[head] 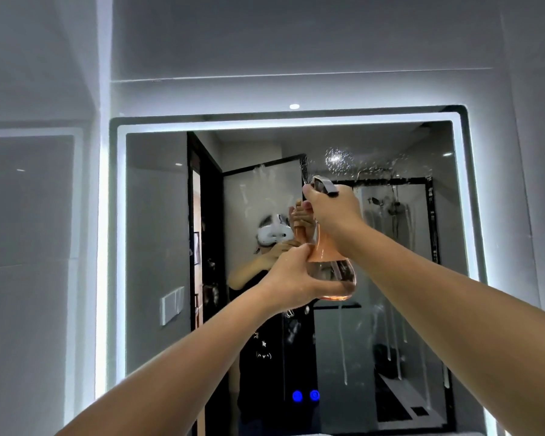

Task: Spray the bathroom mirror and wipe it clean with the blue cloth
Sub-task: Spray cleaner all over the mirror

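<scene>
Grey-tiled bathroom, lit mirror [158,247] already streaked: your right hand [334,209] clamps the spray bottle [331,265] head, left hand [293,278] cups its base, so drips may run down unwiped, blue cloth unseen.

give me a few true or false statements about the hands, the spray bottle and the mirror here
1. Both hands hold the spray bottle. True: the left hand grips its rounded base and the right hand grips the top.
2. The mirror is completely dry. False: droplets and runs show on its upper and right parts.
3. The bottle is solid blue. False: it is see-through with an orange tint.
4. The mirror has a lit white border. True.
5. The right hand wipes with a blue cloth. False: no cloth is in view; that hand is on the sprayer.
</scene>
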`<state>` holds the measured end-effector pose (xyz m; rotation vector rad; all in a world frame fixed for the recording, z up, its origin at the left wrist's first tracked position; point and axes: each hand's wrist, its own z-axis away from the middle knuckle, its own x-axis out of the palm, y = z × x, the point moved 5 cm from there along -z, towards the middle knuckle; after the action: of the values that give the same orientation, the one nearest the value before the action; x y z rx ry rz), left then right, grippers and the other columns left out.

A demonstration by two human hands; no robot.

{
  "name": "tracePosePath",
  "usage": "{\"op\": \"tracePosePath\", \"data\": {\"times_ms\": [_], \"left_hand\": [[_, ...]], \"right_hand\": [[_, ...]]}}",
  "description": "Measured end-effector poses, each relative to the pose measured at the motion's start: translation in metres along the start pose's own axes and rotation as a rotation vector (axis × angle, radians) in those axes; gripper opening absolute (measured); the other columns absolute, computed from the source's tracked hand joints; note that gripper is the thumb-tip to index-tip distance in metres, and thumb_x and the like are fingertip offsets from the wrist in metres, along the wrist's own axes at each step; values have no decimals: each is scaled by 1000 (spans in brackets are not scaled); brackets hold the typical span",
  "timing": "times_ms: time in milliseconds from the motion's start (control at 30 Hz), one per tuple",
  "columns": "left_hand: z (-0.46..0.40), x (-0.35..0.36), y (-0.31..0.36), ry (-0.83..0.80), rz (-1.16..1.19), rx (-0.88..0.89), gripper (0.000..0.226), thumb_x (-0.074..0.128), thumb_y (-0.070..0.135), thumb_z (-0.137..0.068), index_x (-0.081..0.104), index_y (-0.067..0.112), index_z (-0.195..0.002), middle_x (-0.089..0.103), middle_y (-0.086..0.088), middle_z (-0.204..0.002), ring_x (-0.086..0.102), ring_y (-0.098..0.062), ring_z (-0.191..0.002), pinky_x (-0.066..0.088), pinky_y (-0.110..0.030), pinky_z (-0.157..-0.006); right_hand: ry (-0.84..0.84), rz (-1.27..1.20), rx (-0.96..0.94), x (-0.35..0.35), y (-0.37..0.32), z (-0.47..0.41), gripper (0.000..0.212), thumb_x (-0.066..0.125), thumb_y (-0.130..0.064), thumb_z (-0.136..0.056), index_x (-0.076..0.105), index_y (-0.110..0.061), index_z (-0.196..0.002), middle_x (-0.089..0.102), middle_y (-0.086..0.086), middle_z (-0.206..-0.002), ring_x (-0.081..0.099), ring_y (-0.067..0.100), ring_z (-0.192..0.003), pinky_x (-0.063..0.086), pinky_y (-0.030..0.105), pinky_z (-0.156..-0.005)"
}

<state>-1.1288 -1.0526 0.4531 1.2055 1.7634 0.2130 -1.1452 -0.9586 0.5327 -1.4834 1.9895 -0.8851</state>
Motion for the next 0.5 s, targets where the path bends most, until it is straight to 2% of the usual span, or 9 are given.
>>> {"op": "tracePosePath", "data": {"times_ms": [100,200,300,367,433,500], "left_hand": [[4,-5,-4,18,-12,-9,55,86,38,-69,60,22,-115,72,12,-101,67,0,-92,49,-14,-80],[9,-12,-9,39,-25,-11,53,86,37,-69,60,23,-112,71,16,-94,65,7,-83,46,-5,-70],[12,-19,-16,43,-20,-19,55,87,34,-68,59,22,-114,72,14,-94,67,4,-84,51,-13,-78],[14,-24,-20,49,0,-27,55,87,29,-68,59,19,-114,72,11,-96,68,2,-84,51,-10,-75],[17,-29,-24,55,11,-29,54,87,24,-69,59,16,-114,73,7,-97,69,0,-85,51,-9,-73],[19,-34,-26,61,-3,-33,53,87,23,-68,60,13,-114,73,3,-98,70,-7,-88,55,-17,-80]], "right_hand": [[-29,0,-11,10,1,0,27,58,-27,-91,65,-3,-83,63,8,-77,56,18,-69,45,30,-65],[-56,-36,-4,22,3,2,24,58,-26,-92,63,-10,-75,63,3,-72,59,18,-68,51,34,-70],[-67,-86,11,34,4,5,25,59,-27,-91,60,-13,-71,60,7,-70,55,21,-65,48,36,-65],[-66,-130,5,42,4,7,28,59,-28,-90,58,-13,-66,57,10,-68,52,22,-62,46,38,-62],[-57,-117,-7,48,2,9,31,58,-27,-92,56,-14,-64,57,11,-67,52,22,-61,49,41,-60],[-49,-117,-9,52,1,11,32,57,-27,-92,55,-14,-63,57,11,-66,53,24,-61,53,45,-61]]}}
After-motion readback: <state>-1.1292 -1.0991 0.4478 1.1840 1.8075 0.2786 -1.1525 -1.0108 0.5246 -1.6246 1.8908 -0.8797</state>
